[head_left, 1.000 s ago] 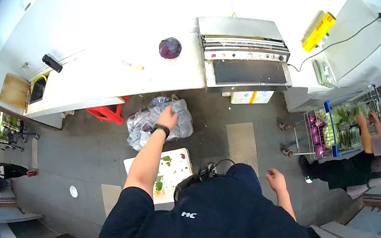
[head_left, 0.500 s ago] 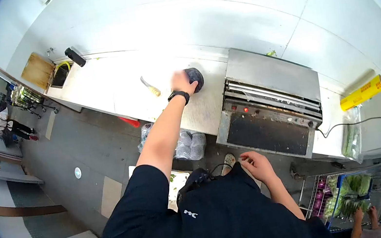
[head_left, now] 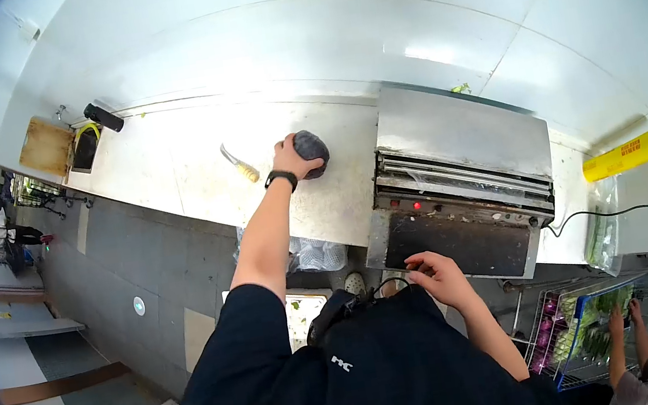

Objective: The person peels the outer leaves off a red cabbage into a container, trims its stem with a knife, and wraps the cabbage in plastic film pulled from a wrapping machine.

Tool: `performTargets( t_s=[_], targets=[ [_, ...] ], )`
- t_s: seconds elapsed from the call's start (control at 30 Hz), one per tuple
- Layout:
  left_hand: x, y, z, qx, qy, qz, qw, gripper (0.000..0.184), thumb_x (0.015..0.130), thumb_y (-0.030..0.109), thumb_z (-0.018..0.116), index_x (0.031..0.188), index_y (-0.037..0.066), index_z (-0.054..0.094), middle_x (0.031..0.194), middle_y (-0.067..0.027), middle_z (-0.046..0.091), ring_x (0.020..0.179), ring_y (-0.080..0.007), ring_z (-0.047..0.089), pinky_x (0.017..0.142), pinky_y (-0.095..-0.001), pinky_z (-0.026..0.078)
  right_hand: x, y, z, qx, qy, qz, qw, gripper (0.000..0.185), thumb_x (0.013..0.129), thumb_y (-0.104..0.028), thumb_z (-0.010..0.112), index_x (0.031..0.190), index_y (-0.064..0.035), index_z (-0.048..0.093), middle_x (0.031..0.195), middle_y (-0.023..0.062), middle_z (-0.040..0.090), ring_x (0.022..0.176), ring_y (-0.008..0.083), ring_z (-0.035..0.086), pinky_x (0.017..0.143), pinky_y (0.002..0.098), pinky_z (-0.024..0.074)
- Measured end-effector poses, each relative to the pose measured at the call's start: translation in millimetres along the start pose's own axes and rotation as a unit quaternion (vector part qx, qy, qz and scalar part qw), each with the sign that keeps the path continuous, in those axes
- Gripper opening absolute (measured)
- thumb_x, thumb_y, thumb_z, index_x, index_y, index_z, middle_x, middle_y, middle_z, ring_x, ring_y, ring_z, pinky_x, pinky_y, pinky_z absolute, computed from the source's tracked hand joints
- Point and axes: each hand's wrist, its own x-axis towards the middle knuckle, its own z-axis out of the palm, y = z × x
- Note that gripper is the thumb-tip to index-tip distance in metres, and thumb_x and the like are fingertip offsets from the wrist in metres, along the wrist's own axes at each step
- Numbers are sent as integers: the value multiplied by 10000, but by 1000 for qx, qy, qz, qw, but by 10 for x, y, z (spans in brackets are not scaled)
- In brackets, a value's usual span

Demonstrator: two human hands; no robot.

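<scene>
1. A pale counter (head_left: 155, 167) runs along a white wall (head_left: 250, 42).
2. A film-wrapping machine (head_left: 461, 136) stands on its right part, well apart from the knife.
3. A wire cart (head_left: 572, 340) with vegetables stands at lower right, a co-worker's hands reaching in.
4. A yellow box (head_left: 625, 155) lies beyond the machine.
5. The right hand (head_left: 441, 279) hovers at the machine's front edge, fingers curled; whether the fingertips meet cannot be told.
6. The left arm stretches forward; its hand (head_left: 290, 160) clasps the red cabbage (head_left: 312, 152) from the left, on the counter.
7. A curved knife (head_left: 241, 166) lies left of that hand.
</scene>
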Motion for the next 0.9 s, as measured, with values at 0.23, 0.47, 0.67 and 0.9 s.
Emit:
performTargets(
  t_s=[0.23,0.47,0.67,0.9],
  targets=[
    [-176,-795,35,-142,3,-28,990,1146,582,458,911,1431,-25,311,1396,-277,398,1250,-402,493,1055,-435,461,651,-131,620,49,-23,-16,998,353,915,-185,680,1226,-32,616,1004,96,682,848,183,652,791,322,527],
    [-374,-225,234,-172,102,-55,978,1096,608,461,875,1426,-31,336,1458,-288,339,1303,-423,451,1058,-444,437,820,-670,969,-63,-117,-56,990,410,897,-225,702,1252,-48,599,1131,146,641,942,238,658,804,343,537],
    [-931,-742,491,-171,77,97,977,1168,563,354,904,1494,67,260,1452,-253,334,1315,-453,389,1127,-457,359,1322,-282,1171,-127,41,-51,990,504,900,-275,684,1312,-18,548,1265,219,574,1148,332,584,936,406,491],
    [-1160,-937,638,-287,162,117,937,1164,507,249,939,1444,0,294,1374,-227,407,1284,-399,428,1105,-455,380,2706,-186,1490,-27,135,116,984,734,907,-455,648,1435,-5,412,1426,244,482,1273,364,515,1068,424,402]
  ],
)
